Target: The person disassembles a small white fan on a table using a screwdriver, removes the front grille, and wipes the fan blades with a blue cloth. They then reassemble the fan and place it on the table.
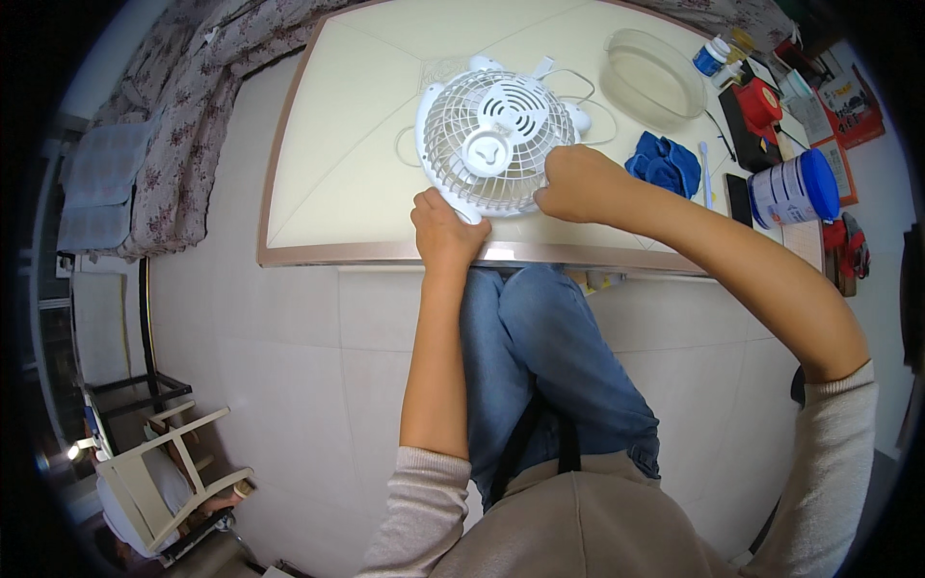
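A small white electric fan (514, 160) lies on the cream tabletop, its round grille and vented motor cover facing up. My left hand (448, 227) grips a white projecting part at the fan's near edge, fingers on top and thumb to the right. Curled into a fist, my right hand (578, 184) presses at the grille's near right rim. Its fingertips are hidden, so whether it pinches the rim or a small thing is unclear. A thin white cord (594, 88) loops out behind the fan. A crumpled blue cloth (663, 165) lies right of my right hand.
A clear oval plastic basin (650, 79) stands behind the cloth. Beside a white toothbrush (705, 173) are a dark phone-like slab (738, 199) and a blue-lidded tub (795, 189). Bottles (712, 56) and boxes crowd the right end. The table's metallic edge (347, 254) runs before my knees.
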Tool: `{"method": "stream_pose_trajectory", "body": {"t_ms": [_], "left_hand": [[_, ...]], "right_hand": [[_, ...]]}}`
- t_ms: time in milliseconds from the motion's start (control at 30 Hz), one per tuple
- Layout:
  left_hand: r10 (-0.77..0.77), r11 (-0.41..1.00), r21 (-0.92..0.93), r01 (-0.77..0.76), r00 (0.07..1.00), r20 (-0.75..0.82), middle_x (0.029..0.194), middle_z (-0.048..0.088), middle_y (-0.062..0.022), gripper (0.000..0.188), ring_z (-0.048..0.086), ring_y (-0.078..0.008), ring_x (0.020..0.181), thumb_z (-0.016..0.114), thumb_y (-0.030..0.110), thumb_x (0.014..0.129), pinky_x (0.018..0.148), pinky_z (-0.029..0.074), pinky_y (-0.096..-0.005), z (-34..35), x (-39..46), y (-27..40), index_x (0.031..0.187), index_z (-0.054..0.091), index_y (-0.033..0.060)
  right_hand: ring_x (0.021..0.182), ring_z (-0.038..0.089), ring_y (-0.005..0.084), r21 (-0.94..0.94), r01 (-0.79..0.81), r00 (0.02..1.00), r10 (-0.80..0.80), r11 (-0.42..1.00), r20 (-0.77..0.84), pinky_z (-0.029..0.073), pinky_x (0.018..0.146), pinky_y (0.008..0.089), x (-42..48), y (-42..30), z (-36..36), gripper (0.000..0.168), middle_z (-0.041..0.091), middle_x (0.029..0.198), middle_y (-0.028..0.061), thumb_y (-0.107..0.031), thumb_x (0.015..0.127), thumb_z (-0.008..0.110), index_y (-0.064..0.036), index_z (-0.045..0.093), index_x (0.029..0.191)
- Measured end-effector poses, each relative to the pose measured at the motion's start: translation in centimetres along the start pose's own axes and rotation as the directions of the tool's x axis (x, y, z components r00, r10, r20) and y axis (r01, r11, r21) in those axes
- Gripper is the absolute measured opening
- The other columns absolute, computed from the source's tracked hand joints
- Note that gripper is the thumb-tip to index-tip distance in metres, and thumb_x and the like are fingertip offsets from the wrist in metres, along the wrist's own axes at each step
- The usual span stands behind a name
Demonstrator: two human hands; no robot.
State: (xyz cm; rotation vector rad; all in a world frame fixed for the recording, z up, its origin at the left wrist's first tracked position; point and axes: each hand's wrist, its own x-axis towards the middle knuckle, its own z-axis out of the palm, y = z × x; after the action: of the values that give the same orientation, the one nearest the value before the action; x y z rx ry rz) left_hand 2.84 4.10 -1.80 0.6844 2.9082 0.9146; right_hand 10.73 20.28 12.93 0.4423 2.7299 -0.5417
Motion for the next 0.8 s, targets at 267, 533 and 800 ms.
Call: {"method": "stream_pose_trajectory", "body": {"t_ms": [267, 533, 800], "left_hand": [[-0.06, 0.998, 0.017, 0.059, 0.997, 0.04, 0.109, 0.049, -0.0218, 0.069, 0.052, -0.04, 0.101, 0.079, 0.029, 0.057, 0.083, 0.049, -0.0462, -0.2, 0.2, 0.4, 0.108, 0.044, -0.002], [-0.021, 1.0, 0.002, 0.021, 1.0, 0.009, 0.106, 0.049, -0.0217, 0.067, 0.05, -0.0408, 0.098, 0.078, 0.026, 0.057, 0.084, 0.047, -0.0466, 0.3, 0.1, 0.0, 0.107, 0.044, -0.0033], [0.03, 0.999, -0.039, -0.032, 0.999, -0.044, 0.108, 0.047, -0.0235, 0.072, 0.048, -0.041, 0.1, 0.08, 0.026, 0.056, 0.087, 0.044, -0.0462, 0.8, -0.1, -0.7, 0.11, 0.044, -0.0053]], "right_hand": [[0.073, 0.065, 0.0233, -0.644, 0.437, 0.832, -0.555, 0.628, 0.023, 0.05, 0.06, 0.0349, -3.1, -1.5, -0.8, 0.022, 0.062, 0.076, 0.0098, -0.023, 0.076, 0.067, -0.003, 0.061, 0.083], [0.066, 0.062, 0.0174, -0.799, 0.562, 0.617, -0.752, 0.217, 0.23, 0.047, 0.054, 0.0293, -2.2, 0.3, -1.0, 0.007, 0.058, 0.07, 0.0038, -0.01, 0.077, 0.06, -0.007, 0.058, 0.082], [0.068, 0.065, 0.0373, -0.287, 0.234, 0.97, -0.244, 0.929, 0.0, 0.052, 0.065, 0.0433, -1.6, -0.2, 0.0, 0.023, 0.064, 0.069, 0.0217, -0.019, 0.084, 0.059, 0.003, 0.062, 0.077]]}}
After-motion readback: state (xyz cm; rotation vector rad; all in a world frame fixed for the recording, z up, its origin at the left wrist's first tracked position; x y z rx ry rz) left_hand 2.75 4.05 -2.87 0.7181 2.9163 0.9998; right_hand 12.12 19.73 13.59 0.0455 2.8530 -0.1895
